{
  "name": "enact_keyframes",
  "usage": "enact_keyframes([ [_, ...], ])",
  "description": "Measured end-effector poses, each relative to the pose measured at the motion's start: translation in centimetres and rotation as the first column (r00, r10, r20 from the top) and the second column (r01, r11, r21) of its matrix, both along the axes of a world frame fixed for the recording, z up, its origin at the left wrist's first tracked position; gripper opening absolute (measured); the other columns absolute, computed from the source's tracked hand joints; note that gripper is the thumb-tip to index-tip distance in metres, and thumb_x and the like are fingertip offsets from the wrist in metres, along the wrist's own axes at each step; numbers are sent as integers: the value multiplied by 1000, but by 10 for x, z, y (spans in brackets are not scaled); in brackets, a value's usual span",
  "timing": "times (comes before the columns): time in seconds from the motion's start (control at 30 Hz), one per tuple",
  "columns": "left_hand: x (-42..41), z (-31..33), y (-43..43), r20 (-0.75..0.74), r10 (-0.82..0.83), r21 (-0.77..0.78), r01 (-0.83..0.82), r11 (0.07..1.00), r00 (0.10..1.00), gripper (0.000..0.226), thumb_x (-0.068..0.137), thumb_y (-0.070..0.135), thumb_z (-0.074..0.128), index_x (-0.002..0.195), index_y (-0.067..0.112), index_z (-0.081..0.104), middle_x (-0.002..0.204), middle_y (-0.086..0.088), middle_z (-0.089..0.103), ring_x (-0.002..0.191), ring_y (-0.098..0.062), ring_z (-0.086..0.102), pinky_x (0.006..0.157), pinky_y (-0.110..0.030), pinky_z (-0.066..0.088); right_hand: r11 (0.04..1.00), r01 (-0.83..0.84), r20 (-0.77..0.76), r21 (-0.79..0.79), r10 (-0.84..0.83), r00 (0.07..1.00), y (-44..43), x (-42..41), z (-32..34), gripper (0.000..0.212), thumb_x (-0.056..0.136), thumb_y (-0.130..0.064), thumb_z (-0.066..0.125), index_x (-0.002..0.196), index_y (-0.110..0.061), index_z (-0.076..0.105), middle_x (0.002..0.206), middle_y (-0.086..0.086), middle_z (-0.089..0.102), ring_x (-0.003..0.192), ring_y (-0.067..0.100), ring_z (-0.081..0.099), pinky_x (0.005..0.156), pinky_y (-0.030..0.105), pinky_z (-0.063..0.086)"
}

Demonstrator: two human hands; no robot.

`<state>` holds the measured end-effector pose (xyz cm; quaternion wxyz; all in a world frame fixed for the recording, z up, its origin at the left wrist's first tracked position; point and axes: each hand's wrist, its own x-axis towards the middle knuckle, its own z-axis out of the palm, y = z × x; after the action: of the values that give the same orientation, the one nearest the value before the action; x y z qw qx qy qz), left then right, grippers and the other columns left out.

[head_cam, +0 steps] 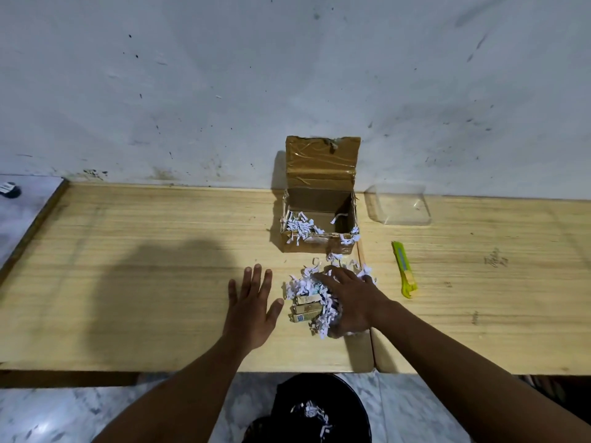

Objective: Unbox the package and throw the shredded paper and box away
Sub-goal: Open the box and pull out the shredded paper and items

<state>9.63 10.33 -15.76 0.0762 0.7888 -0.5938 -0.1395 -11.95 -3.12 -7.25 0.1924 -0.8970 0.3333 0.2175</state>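
Head view — hands: the right hand point(347, 302) lies palm down on the heap of shredded paper point(307, 287), fingers spread and curved over it. It covers the heap, but I cannot tell if it really grips any strips. The left hand point(252, 302) is flat and released on the table point(144, 282), holding nothing.

Heap from the hands: directly under the right palm and reaching a little past its fingertips toward the box; from the left hand it is just beside the thumb.

Small cartons: three little packs point(305, 308) stacked in the heap, between the two hands, touching the paper. Their long axis runs from one hand to the other.

Box: the cardboard box point(319, 219) stands beyond the right fingertips, near the wall, lid flap up — some strips remain inside and hang over its front edge.

Bin: a black bin point(319, 407) on the floor, under the table edge, below the wrists; a few strips already lie in it.

Nearer hand: the right one, clearly, since it is on the paper.

Judgement: the next move is probably to gather the strips and pull them back toward the body and down to the bin, leaving the packs behind.

Cutter: a yellow-green knife point(403, 270) lies outside the right hand, apart from it.
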Motion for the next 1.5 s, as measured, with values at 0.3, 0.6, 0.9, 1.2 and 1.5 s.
enact_keyframes([
  [0.3, -7, 43, -27, -313, -68, -315, -36, 948, 947, 52, 86, 32, 43, 133, 18, 57, 126, -2, 64, 115, -25, 59, 95, -44, 50, 939, 253, 463, 234, -336, 820, -21, -37, 20, 59, 73, -38, 80, 127, -30, 56, 126, -3, 59, 114, 21, 58, 94, 40, 49],
  [0.6, -62, 56, -48, -226, -326, -180, 290, 940, 918, 57, 84, 57, 58, 133, 29, 57, 131, 6, 56, 124, -14, 45, 101, -33, 28, 892, 364, 513, 270, -453, 729, -3, -40, -15, 24, 69, -25, 74, 87, -19, 60, 72, -2, 60, 60, 10, 52, 61, 30, 45],
  [0.9, -45, 56, -55, -326, -242, -283, 150, 947, 914, 10, 85, 19, 71, 94, 20, 72, 94, 1, 66, 95, -20, 60, 82, -28, 41, 843, 423, 497, 333, -538, 681, -8, -51, -13, 28, 73, -4, 81, 85, -23, 65, 65, -5, 62, 55, 4, 56, 58, 25, 45],
  [1.2, 8, 47, -41, -273, -201, -462, 55, 885, 941, 26, 64, 5, 54, 84, 13, 69, 81, -3, 68, 74, -28, 64, 66, -41, 54, 859, 476, 536, 189, -497, 682, -16, -52, -5, 24, 71, 0, 69, 91, -13, 73, 94, -2, 62, 87, 12, 58, 70, 20, 40],
  [1.5, -27, 43, -36, -216, -72, -97, 52, 994, 974, 97, 70, 79, 58, 150, 31, 30, 149, 7, 40, 137, -16, 34, 108, -42, 31, 916, 353, 540, 189, -397, 742, -7, -30, -17, 23, 76, -13, 62, 95, -20, 72, 92, 4, 66, 79, 22, 65, 73, 41, 56],
])
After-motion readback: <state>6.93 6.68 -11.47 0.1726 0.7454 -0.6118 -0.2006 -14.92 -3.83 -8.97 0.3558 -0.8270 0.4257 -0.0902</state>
